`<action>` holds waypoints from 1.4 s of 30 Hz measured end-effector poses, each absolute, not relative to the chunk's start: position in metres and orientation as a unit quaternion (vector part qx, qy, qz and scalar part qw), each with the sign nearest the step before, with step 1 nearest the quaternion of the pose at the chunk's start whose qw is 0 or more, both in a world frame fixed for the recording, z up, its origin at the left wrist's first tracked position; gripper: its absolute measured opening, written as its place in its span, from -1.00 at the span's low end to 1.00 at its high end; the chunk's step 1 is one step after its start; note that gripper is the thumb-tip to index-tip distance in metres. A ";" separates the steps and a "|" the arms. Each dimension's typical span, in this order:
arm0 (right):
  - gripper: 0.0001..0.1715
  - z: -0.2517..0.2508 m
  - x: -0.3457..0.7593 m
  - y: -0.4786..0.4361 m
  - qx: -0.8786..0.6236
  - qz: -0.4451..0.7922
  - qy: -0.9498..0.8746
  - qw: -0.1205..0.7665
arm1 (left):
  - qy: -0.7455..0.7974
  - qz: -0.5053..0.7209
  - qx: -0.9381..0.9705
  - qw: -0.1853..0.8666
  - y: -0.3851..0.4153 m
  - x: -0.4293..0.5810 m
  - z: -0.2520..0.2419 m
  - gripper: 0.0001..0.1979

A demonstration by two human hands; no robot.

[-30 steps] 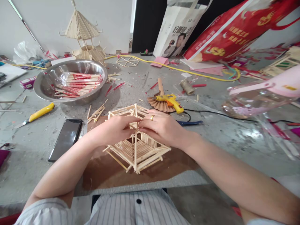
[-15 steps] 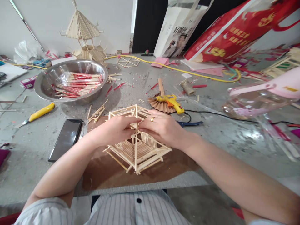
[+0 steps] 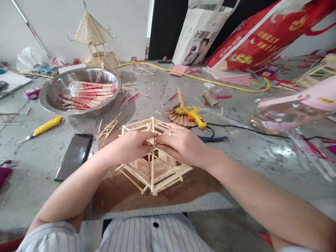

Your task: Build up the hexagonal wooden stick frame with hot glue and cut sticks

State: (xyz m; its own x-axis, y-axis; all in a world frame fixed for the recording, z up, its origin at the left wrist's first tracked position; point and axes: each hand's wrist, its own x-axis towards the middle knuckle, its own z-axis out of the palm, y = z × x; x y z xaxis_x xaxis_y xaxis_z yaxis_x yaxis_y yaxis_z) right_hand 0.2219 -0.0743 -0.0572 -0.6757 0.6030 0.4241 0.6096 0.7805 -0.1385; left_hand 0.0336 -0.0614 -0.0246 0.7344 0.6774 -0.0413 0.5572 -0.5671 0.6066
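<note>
A hexagonal roof frame made of thin wooden sticks [image 3: 153, 171] lies on a brown board [image 3: 118, 192] in front of me. My left hand [image 3: 128, 146] and my right hand [image 3: 183, 142] both rest on its top, fingertips meeting at the centre and pinching the sticks there. A ring shows on my right hand. What the fingertips pinch is too small to name beyond the frame's sticks.
A steel bowl [image 3: 49, 96] of red-wrapped sticks stands back left, a yellow glue gun [image 3: 191, 113] behind the frame, a black phone [image 3: 74, 155] and yellow-handled knife [image 3: 43, 127] at left. A finished stick pagoda [image 3: 94, 42], bags and a pink-lidded clear jar [image 3: 294, 108] surround.
Hardly anything differs; both hands stay pinched at the frame's centre, and the view has shifted very slightly.
</note>
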 end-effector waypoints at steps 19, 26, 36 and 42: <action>-0.70 -0.128 0.324 -0.100 -0.692 0.040 -0.601 0.398 | 0.401 0.088 0.855 0.318 -0.062 0.034 -0.025 -0.60; -0.71 -0.156 0.325 -0.092 -0.699 -0.008 -0.645 0.309 | 0.394 0.094 0.844 0.352 -0.061 0.030 -0.030 -0.58; -0.88 -0.096 0.280 -0.111 -0.533 -0.030 -0.718 0.447 | 0.393 0.091 0.829 0.388 -0.059 0.030 -0.033 -0.56; -0.89 -0.056 0.237 -0.093 -0.392 0.004 -0.868 0.306 | 0.389 0.103 0.842 0.360 -0.059 0.032 -0.032 -0.56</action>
